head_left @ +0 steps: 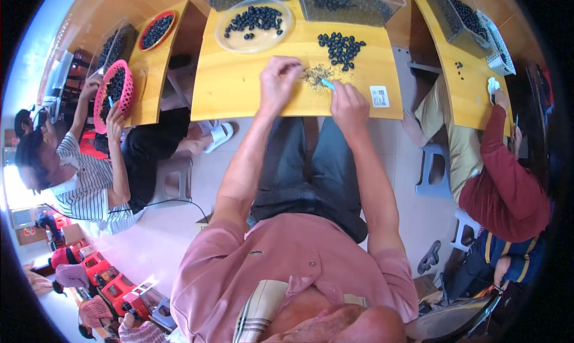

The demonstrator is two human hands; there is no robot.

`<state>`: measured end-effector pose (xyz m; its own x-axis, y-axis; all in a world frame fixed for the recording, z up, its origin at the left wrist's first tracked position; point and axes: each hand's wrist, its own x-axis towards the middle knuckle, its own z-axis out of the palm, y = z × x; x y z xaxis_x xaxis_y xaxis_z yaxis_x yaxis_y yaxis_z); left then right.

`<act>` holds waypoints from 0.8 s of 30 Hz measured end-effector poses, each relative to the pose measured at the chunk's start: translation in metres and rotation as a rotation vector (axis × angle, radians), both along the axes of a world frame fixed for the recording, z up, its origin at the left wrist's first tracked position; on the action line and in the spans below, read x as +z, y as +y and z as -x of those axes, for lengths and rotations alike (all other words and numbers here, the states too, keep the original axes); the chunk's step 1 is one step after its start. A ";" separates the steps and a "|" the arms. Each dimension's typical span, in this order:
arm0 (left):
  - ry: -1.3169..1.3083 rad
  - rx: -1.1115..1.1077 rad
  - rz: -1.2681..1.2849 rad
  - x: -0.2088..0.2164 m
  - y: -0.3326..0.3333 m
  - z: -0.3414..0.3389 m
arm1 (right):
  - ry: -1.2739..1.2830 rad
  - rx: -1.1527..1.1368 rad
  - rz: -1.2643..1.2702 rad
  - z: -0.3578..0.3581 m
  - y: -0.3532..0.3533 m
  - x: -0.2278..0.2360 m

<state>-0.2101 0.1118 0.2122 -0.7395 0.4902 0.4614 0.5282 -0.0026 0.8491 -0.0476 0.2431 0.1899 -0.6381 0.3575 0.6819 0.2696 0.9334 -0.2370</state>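
Note:
My right hand (349,104) grips a small tool with a light blue handle (327,84); its tip reaches toward a scatter of brown crumbs or shavings (315,75) on the yellow table (221,86). Left of the crumbs, my left hand (278,83) is raised with its fingers curled together and slightly blurred. Whatever it may hold is too small or hidden to make out. Just beyond the crumbs lies a loose pile of glossy black nut- or bean-like pieces (342,50). Farther left, a round clear plastic dish (232,44) holds more of them.
Clear bins of black pieces, one at the back (359,16), line the table's far side. A white printed label (379,96) lies near the right front corner. Co-workers sit at yellow tables on both sides, one with a pink basket (126,98). Grey stools (433,172) flank me.

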 end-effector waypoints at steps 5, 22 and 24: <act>0.239 0.236 0.047 0.046 0.006 0.087 | 0.038 0.028 0.009 0.002 -0.002 0.004; 0.442 -0.056 0.417 -0.011 0.089 0.055 | 0.173 0.035 0.012 0.008 0.002 0.000; 0.411 -0.062 0.451 -0.007 0.082 0.049 | 0.164 0.024 0.016 0.005 0.004 -0.002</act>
